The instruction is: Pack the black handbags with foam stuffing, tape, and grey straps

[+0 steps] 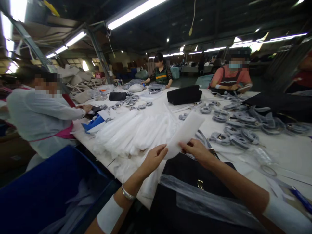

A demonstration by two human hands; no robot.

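Between my two hands is a flat white foam sheet (186, 130), tilted up over the table. My left hand (154, 158) pinches its near left edge, thumb and fingers together. On the right side, my right hand (195, 149) grips the same sheet between thumb and fingers. Right below lies a black bag (180, 169) with a gold metal emblem, partly covered by a strip of clear plastic film (195, 198). To the left, a heap of white foam rolls or wrapped pieces (126, 133) spreads over the white table (156, 109).
Coiled grey straps (234, 123) are scattered on the right. Another black bag (184, 95) stands farther back. A blue bin (56, 182) with pale sheets inside is at lower left, and a blue pen (301, 198) at lower right. Co-workers sit or stand around the table.
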